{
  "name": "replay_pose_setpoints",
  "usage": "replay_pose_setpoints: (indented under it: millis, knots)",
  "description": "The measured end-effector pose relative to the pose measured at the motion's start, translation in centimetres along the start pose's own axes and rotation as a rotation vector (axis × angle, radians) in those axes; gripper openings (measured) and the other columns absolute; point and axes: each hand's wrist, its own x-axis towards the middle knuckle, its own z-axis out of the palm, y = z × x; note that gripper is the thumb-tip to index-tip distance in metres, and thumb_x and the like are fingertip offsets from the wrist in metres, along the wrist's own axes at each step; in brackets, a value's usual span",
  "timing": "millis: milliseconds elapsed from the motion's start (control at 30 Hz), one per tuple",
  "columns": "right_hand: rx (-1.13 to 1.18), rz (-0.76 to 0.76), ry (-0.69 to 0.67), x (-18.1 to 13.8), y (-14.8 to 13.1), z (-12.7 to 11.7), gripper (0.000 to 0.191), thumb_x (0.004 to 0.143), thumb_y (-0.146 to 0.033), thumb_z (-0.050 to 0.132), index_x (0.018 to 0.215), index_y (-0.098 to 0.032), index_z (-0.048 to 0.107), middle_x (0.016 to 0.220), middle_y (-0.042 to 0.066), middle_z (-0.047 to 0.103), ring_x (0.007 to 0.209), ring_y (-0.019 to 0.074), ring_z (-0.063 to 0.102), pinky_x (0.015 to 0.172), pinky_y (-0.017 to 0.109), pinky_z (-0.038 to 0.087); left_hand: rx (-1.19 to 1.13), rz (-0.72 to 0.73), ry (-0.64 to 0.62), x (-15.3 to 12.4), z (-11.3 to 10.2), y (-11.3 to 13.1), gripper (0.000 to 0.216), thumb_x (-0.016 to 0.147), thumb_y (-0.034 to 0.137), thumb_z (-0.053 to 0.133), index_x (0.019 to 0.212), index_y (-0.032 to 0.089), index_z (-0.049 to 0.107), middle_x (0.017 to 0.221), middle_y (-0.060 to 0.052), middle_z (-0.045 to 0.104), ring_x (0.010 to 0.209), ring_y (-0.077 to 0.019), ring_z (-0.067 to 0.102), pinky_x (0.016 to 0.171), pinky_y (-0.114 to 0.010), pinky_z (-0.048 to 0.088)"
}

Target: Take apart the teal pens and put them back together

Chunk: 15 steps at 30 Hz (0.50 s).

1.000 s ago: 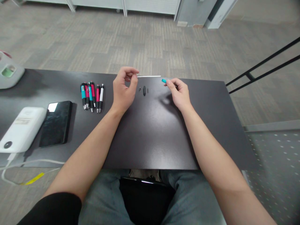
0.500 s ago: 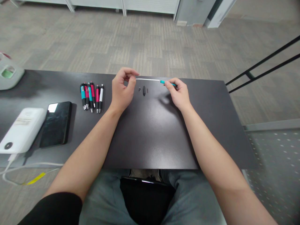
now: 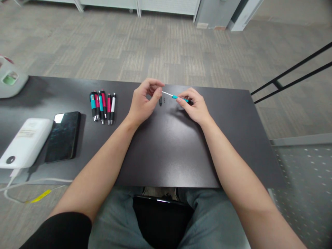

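Note:
My left hand (image 3: 146, 98) pinches the far end of a thin white pen refill (image 3: 167, 93) between thumb and fingertips. The refill's other end meets the open end of a teal pen barrel (image 3: 175, 97). Around that barrel the fingers of my right hand (image 3: 194, 104) are closed, with its dark part hidden in my grip. On the table below my hands lie a small black pen piece (image 3: 160, 101) and a tiny spring-like part (image 3: 164, 100). My left fingers partly cover the black piece.
Several pens (image 3: 102, 105) in teal, red and white lie left of my left arm. Further left are a black phone (image 3: 63, 136), a white power bank (image 3: 26, 141) with a cable, and a whitish jug (image 3: 11, 79). The dark table (image 3: 171, 152) ends before my lap.
My left hand has moved right, toward my right hand, and less of the white refill shows between them. The barrel has shifted slightly left and nearer to me.

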Motion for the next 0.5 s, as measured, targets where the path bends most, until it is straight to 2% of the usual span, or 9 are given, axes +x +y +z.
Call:
replay_pose_setpoints:
  millis: [133, 300, 433, 500]
  knots:
    - [0.023, 0.047, 0.006, 0.0, 0.1, 0.0, 0.064, 0.105, -0.097, 0.079, 0.101, -0.033, 0.082, 0.107, 0.007, 0.082, 0.103, 0.0313, 0.073, 0.106, 0.053, 0.066, -0.005, 0.030, -0.004, -0.2, 0.0, 0.7, 0.026, 0.124, 0.055, 0.073, 0.127, 0.030, 0.079, 0.098, -0.003, 0.080, 0.088, -0.0218, 0.078, 0.089, -0.039, 0.067]
    - [0.074, 0.056, -0.034, -0.2, -0.2, 0.2, 0.066, 0.103, -0.098, 0.081, 0.100, -0.032, 0.081, 0.092, 0.003, 0.074, 0.092, 0.0282, 0.070, 0.097, 0.049, 0.065, 0.074, 0.058, -0.044, -0.5, 0.0, 1.6, 0.020, 0.121, 0.049, 0.078, 0.125, 0.030, 0.081, 0.103, -0.004, 0.083, 0.094, -0.0229, 0.079, 0.094, -0.040, 0.069]
    - [0.082, 0.076, -0.039, -0.1, -0.7, 0.3, 0.064, 0.104, -0.095, 0.084, 0.100, -0.032, 0.079, 0.087, 0.001, 0.070, 0.090, 0.0270, 0.068, 0.093, 0.046, 0.063, 0.099, 0.024, 0.004, -0.5, 0.2, 0.8, 0.039, 0.119, 0.064, 0.082, 0.139, 0.031, 0.074, 0.099, -0.002, 0.078, 0.093, -0.0240, 0.078, 0.091, -0.041, 0.068]
    - [0.088, 0.084, -0.015, 0.1, -0.9, 0.3, 0.063, 0.106, -0.095, 0.081, 0.101, -0.032, 0.078, 0.087, 0.001, 0.069, 0.091, 0.0268, 0.068, 0.093, 0.045, 0.063, 0.106, 0.050, 0.073, -0.5, 0.3, 0.9, 0.048, 0.118, 0.077, 0.078, 0.138, 0.033, 0.071, 0.096, -0.001, 0.072, 0.088, -0.0242, 0.075, 0.086, -0.042, 0.066]
